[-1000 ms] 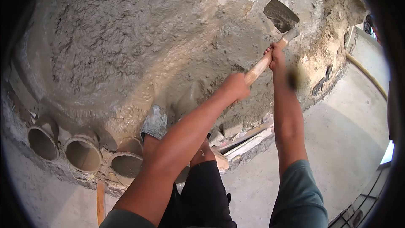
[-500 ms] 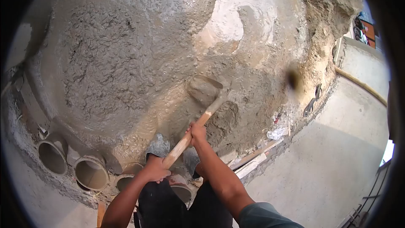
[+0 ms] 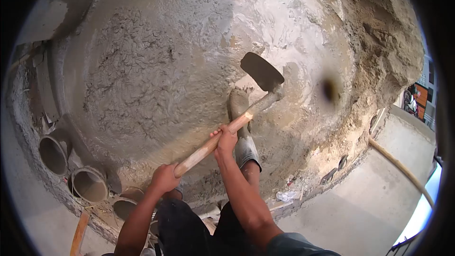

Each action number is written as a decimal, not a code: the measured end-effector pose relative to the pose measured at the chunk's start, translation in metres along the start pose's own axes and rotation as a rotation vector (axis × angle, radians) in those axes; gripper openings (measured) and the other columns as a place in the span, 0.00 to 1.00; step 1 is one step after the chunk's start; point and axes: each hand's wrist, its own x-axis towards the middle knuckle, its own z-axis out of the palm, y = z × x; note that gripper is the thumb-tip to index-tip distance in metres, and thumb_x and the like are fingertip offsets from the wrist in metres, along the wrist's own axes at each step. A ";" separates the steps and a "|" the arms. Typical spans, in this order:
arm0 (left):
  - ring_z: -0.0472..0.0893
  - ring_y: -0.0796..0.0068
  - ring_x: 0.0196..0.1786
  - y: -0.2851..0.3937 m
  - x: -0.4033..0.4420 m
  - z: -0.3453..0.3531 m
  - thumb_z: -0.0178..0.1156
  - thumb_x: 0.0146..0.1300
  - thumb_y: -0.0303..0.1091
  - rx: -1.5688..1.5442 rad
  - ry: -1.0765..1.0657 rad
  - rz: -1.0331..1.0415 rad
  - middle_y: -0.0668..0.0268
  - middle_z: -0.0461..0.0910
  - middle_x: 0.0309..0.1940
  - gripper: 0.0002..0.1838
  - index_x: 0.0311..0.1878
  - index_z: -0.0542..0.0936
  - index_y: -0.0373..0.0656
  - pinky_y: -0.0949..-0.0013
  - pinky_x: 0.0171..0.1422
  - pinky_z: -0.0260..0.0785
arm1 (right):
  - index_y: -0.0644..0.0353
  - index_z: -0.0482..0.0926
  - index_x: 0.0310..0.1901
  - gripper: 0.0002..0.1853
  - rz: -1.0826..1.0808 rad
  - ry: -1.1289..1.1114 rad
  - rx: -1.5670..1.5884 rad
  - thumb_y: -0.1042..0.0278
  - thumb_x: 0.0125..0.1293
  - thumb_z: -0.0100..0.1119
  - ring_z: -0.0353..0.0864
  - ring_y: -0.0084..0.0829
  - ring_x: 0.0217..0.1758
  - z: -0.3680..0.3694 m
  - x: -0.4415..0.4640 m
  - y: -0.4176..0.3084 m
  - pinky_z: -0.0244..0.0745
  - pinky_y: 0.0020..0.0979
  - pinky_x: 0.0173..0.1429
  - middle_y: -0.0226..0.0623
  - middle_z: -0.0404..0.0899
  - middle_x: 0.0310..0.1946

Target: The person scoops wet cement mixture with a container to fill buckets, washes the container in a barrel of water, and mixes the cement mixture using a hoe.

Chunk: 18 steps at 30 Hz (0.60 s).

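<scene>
A hoe with a wooden handle (image 3: 201,155) slants up to the right over wet grey mortar (image 3: 137,80). My left hand (image 3: 165,178) is wrapped round the lower end of the handle. Farther up the handle, my right hand (image 3: 226,141) grips it. The mortar-coated hoe blade (image 3: 262,71) is raised above the wet mix, near the middle of the view. Beneath the handle, my boot (image 3: 244,130), smeared with mortar, stands forward in the mix.
Round pipe openings (image 3: 90,185) line the lower left edge. A sandy mound (image 3: 386,42) rises at the right, with a wooden pole (image 3: 400,168) below it. A crumpled white bag (image 3: 287,196) lies by the concrete floor (image 3: 341,218).
The blade has risen out of the mix and moved up and to the right. One boot has stepped forward into the mortar. Both hands have kept hold of the handle.
</scene>
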 end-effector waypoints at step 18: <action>0.84 0.46 0.49 0.186 0.183 0.026 0.64 0.53 0.28 -0.577 0.171 -0.038 0.44 0.84 0.42 0.15 0.44 0.82 0.34 0.53 0.54 0.78 | 0.61 0.68 0.35 0.02 0.066 -0.248 -0.851 0.76 0.63 0.50 0.70 0.32 0.21 0.099 0.283 -0.139 0.76 0.34 0.27 0.35 0.67 0.22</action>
